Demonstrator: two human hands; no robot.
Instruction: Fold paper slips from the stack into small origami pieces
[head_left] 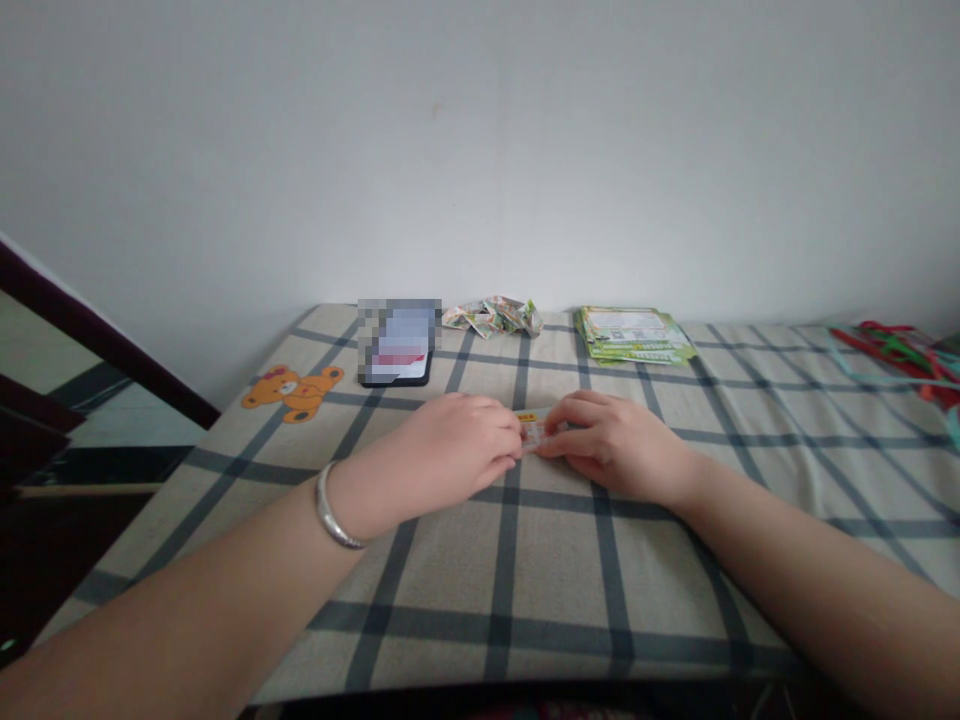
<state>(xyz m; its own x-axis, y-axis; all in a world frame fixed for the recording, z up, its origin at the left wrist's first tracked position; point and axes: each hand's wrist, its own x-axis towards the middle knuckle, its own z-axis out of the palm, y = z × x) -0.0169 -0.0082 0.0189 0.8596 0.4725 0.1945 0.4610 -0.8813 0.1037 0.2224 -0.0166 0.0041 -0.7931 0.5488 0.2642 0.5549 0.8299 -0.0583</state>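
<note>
Both hands meet at the middle of the table over a small folded piece of printed paper point(537, 430). My left hand point(450, 445), with a silver bangle on the wrist, has its fingers curled and pinches the paper's left end. My right hand point(611, 440) pinches the right end with closed fingers. Most of the paper is hidden between the fingertips; only a narrow strip with orange and white print shows. The hands rest on the checked tablecloth point(525, 560).
A phone point(397, 345) lies at the back left. Beside it sits a heap of folded paper pieces point(493, 315), then a stack of green printed sheets point(634, 335). Red and green strips point(900, 350) lie at the far right. A bear print point(294, 388) marks the cloth.
</note>
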